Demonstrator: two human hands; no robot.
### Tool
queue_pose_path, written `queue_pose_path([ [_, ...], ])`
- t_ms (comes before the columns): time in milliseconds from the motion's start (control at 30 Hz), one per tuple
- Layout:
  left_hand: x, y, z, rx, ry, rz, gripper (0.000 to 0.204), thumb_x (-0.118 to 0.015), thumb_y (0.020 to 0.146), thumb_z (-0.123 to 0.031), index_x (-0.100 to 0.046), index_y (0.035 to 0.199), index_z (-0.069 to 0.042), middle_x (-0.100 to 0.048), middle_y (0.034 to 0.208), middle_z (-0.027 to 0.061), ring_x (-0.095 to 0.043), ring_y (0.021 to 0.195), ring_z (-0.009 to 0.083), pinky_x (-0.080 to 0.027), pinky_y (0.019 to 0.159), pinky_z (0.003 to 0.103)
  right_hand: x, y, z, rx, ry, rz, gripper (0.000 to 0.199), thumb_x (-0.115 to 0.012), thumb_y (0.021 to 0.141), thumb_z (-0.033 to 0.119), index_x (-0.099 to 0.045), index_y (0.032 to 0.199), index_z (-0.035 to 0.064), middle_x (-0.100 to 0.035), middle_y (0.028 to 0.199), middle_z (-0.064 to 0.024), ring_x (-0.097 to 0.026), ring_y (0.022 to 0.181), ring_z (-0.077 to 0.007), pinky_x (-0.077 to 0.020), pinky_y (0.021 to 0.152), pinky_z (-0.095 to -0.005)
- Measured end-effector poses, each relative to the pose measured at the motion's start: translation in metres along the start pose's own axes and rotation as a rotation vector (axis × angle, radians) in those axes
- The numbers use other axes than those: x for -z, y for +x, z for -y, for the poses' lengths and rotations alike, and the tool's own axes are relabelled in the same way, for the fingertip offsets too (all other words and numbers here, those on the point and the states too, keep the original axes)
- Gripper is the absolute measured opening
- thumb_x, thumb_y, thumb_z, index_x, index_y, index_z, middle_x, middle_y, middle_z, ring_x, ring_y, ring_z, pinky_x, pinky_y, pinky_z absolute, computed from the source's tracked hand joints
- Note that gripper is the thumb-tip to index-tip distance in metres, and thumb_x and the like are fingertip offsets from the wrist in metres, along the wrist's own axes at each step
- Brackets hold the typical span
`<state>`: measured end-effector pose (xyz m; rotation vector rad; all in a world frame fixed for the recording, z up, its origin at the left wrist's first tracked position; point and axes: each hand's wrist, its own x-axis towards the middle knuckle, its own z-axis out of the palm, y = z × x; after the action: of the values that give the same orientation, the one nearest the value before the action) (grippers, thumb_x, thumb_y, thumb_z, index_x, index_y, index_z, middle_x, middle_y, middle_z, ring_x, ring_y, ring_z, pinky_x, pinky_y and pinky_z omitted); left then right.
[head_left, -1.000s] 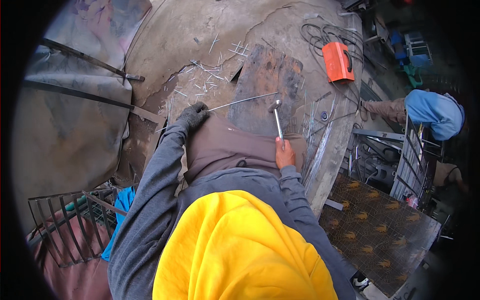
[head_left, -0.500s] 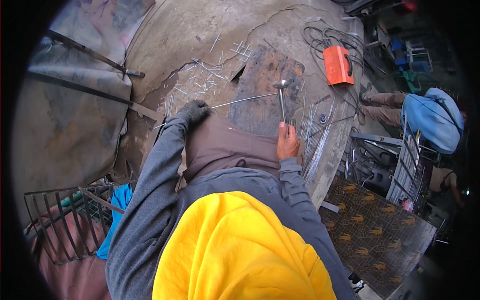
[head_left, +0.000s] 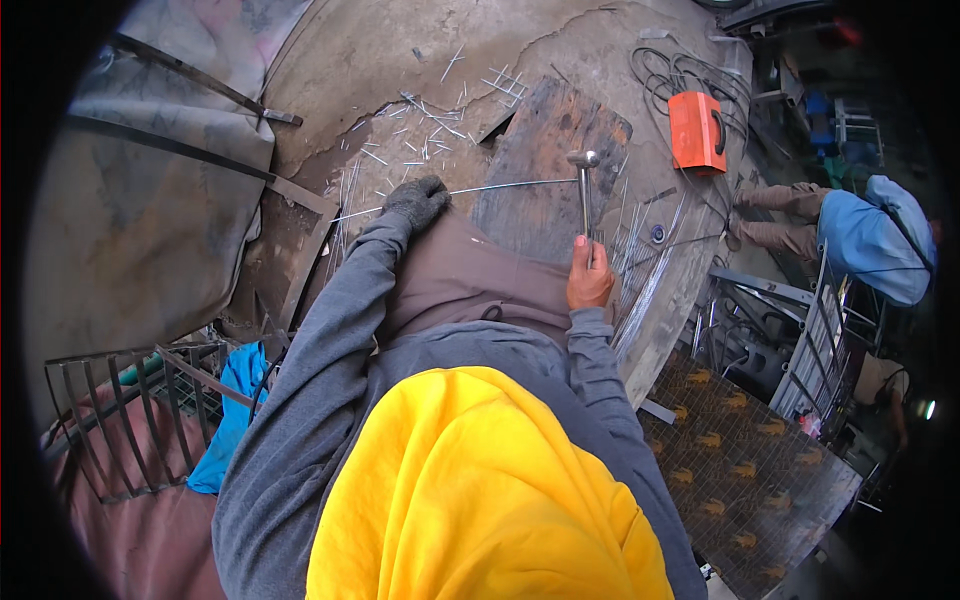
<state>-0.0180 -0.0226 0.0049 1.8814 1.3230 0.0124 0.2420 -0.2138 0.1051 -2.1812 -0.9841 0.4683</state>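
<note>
View: head camera, the only one open to our inspection.
Left hand [head_left: 416, 205]: gloved in dark grey; fingers closed round a thin rod [head_left: 515, 185], which projects on both sides of them.
Right hand [head_left: 591, 281]: bare; fingers wrapped round the lower handle of a hammer [head_left: 586, 205], its head ahead of the fingertips.
Rod position: we trace the longer end from the left fingers rightward over a wooden board [head_left: 550, 125] to the hammer head; contact with either we cannot confirm.
Working advice: we judge it best to pinch the rod firmly against rolling, seat it on the board before any blow, hold the gloved fingers clear of the striking line and bring the hammer face down flat.
Rod finish: slender, nearly straight, grey, apparently steel.
Hammer finish: smooth, shiny metal, narrow shaft.
Board surface: ahead of the fingers; dark, worn, with rust-brown patches.
Short metal pieces [head_left: 437, 120]: ahead of the left fingers; thin, bright, scattered over rough concrete floor [head_left: 345, 60].
Long rods [head_left: 650, 290]: right of the right fingers; slim, glinting, roughly parallel.
</note>
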Motion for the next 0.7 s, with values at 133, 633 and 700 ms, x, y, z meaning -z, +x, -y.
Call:
queue_pose_path([
  [133,-0.003,-0.001,-0.002,0.017,-0.011,-0.005,0.033,-0.056,0.088,-0.042,-0.065,0.106,-0.015,-0.067,0.109,0.0151,-0.061,0.104,0.0358,-0.047,0.090,0.045,-0.017,0.000,-0.014,-0.008,0.023,-0.004,0.047,-0.050,0.096,0.048,-0.057,0.089,0.0030,-0.061,0.074,-0.0217,-0.059,0.073,-0.0440,-0.0437,0.065,-0.0489],
  [633,-0.003,-0.013,-0.011,0.042,-0.050,-0.070,0.027,-0.059,0.087,-0.037,-0.065,0.103,-0.016,-0.067,0.104,0.0155,-0.063,0.100,0.0348,-0.047,0.087,0.044,-0.022,0.005,-0.019,-0.065,-0.082,0.111,0.045,-0.052,0.095,0.049,-0.061,0.096,0.0043,-0.061,0.077,-0.0222,-0.059,0.074,-0.0438,-0.0454,0.067,-0.0445],
  [700,0.002,-0.015,-0.016,0.034,-0.096,-0.060,0.026,-0.060,0.087,-0.036,-0.065,0.101,-0.015,-0.068,0.102,0.0152,-0.063,0.100,0.0343,-0.047,0.087,0.044,-0.019,0.001,-0.009,-0.077,0.009,0.069,0.046,-0.053,0.095,0.050,-0.060,0.095,0.0039,-0.061,0.076,-0.0225,-0.059,0.074,-0.0442,-0.0454,0.067,-0.0444],
])
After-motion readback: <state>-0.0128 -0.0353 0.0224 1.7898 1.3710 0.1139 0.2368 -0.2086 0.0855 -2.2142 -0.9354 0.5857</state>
